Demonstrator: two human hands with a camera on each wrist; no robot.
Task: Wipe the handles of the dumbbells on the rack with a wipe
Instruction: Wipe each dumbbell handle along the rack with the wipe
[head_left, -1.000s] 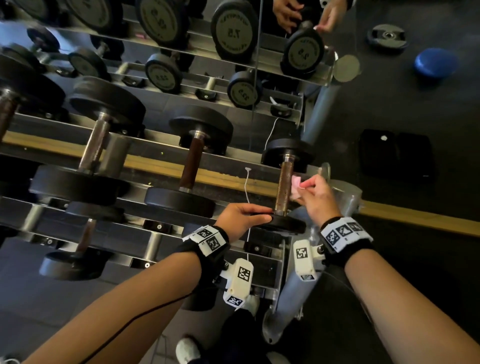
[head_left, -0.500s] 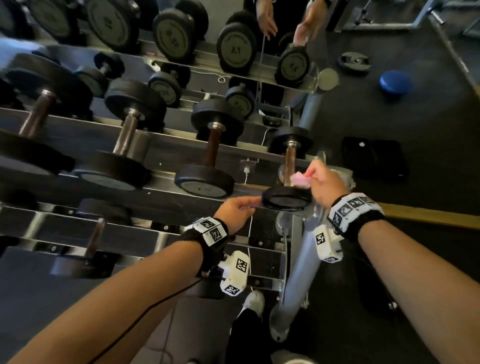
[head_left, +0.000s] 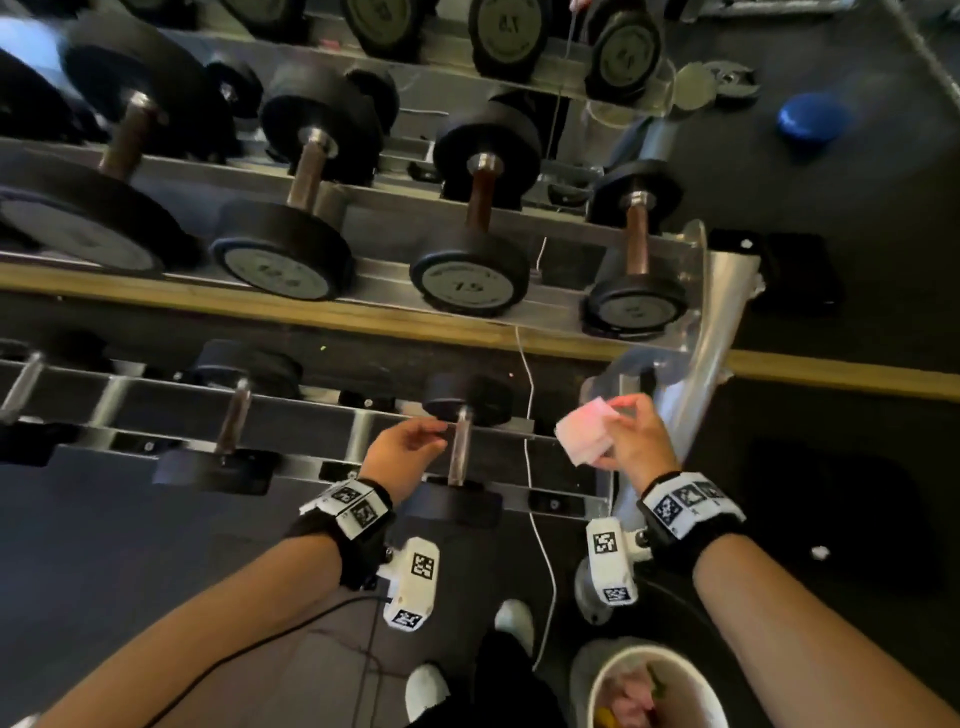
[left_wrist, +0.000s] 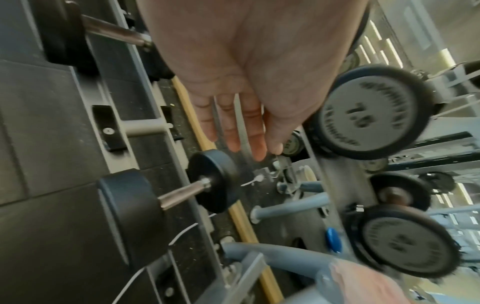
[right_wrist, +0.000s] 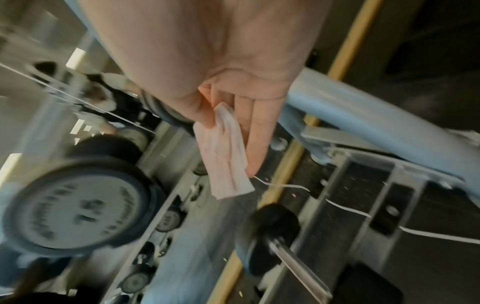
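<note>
A small dumbbell (head_left: 460, 447) with a bare metal handle lies on the lower shelf of the rack (head_left: 566, 501). My left hand (head_left: 434, 436) hovers just left of that handle with its fingers (left_wrist: 233, 127) straight and nothing in it; the dumbbell (left_wrist: 182, 195) sits below them. My right hand (head_left: 613, 431) is to the right of the dumbbell, apart from it, pinching a folded pink wipe (head_left: 584, 434) between thumb and fingers. In the right wrist view the wipe (right_wrist: 226, 160) hangs above the dumbbell's far head (right_wrist: 270, 232).
The upper shelf carries several black dumbbells, among them a 7.5 one (head_left: 467, 283) and a smaller one (head_left: 636, 306) at the right end. A white cord (head_left: 535, 467) hangs beside the lower dumbbell. The grey rack upright (head_left: 711, 332) stands behind my right hand. A white bucket (head_left: 597, 680) is by my feet.
Both hands have come down from the small dumbbell at the upper shelf's right end to the lower shelf. The left hand let go of its head; the wipe left its handle.
</note>
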